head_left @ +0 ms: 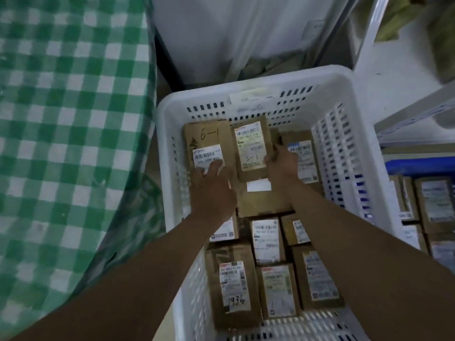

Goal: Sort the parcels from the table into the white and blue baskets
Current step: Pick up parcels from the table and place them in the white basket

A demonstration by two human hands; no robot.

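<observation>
Both my hands reach down into the white basket [349,124], which holds several brown cardboard parcels with white labels. My left hand [211,185] lies with straight fingers on the parcel marked "6-1" [206,141] at the far left of the basket. My right hand [282,166] grips the right edge of the parcel marked "3-1" [252,148], which stands in the far middle. Another labelled parcel [305,158] lies just right of that hand. Several more parcels, one marked "1936" [234,284], fill the near half. The blue basket [418,166] shows at the right edge.
The table with a green-and-white checked cloth [69,124] takes up the left side. More labelled parcels [435,205] sit in the blue basket. A white sack [234,38] stands behind the white basket. A metal shelf [413,114] runs along the right.
</observation>
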